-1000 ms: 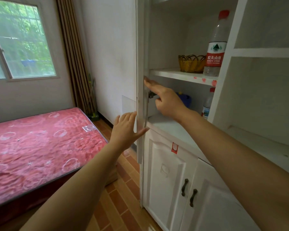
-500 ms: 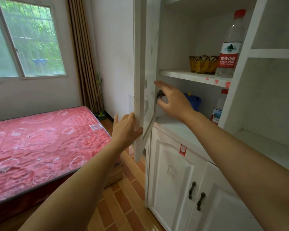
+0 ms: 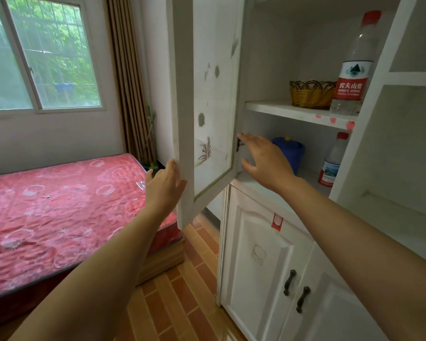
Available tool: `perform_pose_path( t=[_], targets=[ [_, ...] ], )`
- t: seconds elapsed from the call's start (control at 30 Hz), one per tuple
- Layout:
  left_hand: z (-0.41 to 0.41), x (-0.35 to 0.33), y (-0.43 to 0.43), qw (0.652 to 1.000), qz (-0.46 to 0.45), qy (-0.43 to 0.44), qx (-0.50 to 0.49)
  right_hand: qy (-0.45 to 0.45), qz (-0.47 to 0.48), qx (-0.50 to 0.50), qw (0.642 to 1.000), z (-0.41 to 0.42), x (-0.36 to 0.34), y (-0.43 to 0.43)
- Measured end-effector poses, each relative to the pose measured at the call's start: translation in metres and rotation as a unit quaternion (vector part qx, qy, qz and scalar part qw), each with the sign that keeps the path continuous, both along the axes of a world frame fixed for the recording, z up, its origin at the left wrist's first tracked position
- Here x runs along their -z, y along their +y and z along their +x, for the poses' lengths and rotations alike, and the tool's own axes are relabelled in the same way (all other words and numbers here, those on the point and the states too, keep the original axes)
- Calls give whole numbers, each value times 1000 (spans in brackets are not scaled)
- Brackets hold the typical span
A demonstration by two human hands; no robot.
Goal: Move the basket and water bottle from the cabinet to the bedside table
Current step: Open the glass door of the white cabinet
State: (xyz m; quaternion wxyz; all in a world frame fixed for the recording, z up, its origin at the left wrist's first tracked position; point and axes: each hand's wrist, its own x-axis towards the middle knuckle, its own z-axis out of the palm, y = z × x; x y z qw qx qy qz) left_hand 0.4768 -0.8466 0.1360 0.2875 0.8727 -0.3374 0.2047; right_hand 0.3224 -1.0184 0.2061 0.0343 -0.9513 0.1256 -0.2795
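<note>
A woven yellow basket (image 3: 310, 94) sits on the cabinet's upper shelf (image 3: 288, 111). A clear water bottle (image 3: 352, 70) with a red cap and red label stands just right of it, touching it. The glass-paned cabinet door (image 3: 207, 94) is swung out to the left. My left hand (image 3: 162, 183) grips the door's lower outer edge, thumb in front and fingers behind. My right hand (image 3: 263, 161) is inside the cabinet below the shelf, fingers spread, its fingertips at the small latch on the door's inner edge. Neither hand touches the basket or the bottle.
On the lower shelf stand a blue container (image 3: 293, 151) and a smaller bottle (image 3: 332, 161). Below are white cupboard doors (image 3: 256, 254) with dark handles. A bed with a red cover (image 3: 59, 205) lies to the left, under a window (image 3: 47, 57) with a brown curtain (image 3: 128, 82). No bedside table is in view.
The cabinet door has swung further open to the left. My left hand moved up and took hold of its edge. My right hand stays by the latch.
</note>
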Motion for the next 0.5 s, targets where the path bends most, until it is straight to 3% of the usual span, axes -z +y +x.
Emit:
perform_pose_path(
  t=[0.5],
  targets=[
    [64,5,10,998,-24,25,-44,42,-14,12,999,35,21,2]
  ],
)
